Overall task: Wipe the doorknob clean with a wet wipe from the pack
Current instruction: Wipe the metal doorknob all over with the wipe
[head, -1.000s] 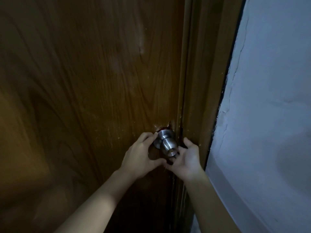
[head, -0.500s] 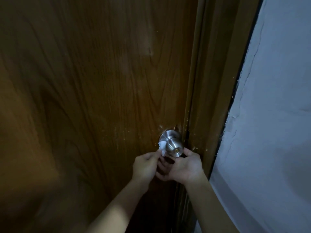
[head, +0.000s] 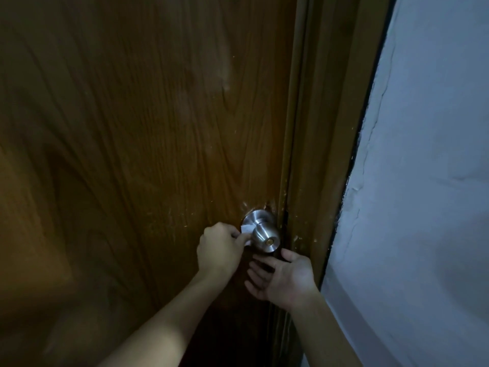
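The doorknob [head: 265,239] is a round brushed-metal ball with a small brass keyhole in the centre of its face, set on a short neck and a round metal plate low on the right edge of the wooden door [head: 137,144]. It sits just beside the gap where the door meets the door frame [head: 325,133]. A folded white wet wipe [head: 246,232] is pressed against the left side of the knob, around the neck, with a little of it showing above and below the fingertips that hold it.

The wood around the plate is scuffed, with pale scratches and chipped specks spreading left of the knob and along the door's edge. The frame beside it also carries light chips near knob height. To the right of the frame runs a dark seam, then a pale painted wall [head: 423,181] with a cracked, uneven edge. Nothing lies between the camera and the knob; its face is fully in view.

The left hand [head: 221,251] comes up from the lower left, forearm bare, knuckles toward the camera, fingers curled closed and pinching the wipe against the knob's left flank. The right hand [head: 284,276] sits just below the knob, palm turned toward the door and to the left, fingers loosely spread and empty, the thumb tip close under the knob; whether it touches cannot be told. The two hands are near each other but apart.
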Available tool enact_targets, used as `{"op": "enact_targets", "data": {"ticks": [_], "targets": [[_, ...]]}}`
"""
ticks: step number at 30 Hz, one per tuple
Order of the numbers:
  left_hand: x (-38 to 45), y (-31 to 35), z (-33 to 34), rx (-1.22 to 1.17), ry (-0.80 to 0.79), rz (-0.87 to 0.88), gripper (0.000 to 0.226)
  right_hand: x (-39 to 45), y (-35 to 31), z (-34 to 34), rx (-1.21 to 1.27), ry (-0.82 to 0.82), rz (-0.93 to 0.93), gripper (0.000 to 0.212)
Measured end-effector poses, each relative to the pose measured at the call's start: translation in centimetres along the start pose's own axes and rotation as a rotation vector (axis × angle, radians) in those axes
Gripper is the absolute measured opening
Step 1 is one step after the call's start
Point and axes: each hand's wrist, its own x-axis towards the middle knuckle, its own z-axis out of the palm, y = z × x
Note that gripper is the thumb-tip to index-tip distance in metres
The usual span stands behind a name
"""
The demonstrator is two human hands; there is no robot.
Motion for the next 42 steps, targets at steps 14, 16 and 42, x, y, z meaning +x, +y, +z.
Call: {"op": "enact_targets", "data": {"ticks": [14,16,42], "targets": [[2.8,4.9,-0.7,0.173,-0.152,0.556,0.011,-3.5,0.7,-0.7,-0.322,0.052,-0.282,0.027],[2.5,4.9,-0.6,-0.064,-0.219,0.511,0.012,-4.2,0.4,-0.3,-0.444,0.064,-0.417,0.021],[-1.7,1.2,-4.5,-0.881,-0.575,0.054,0.014,-7.6,-0.7,0.7,-0.48,-0.16,-0.97,0.017]]}}
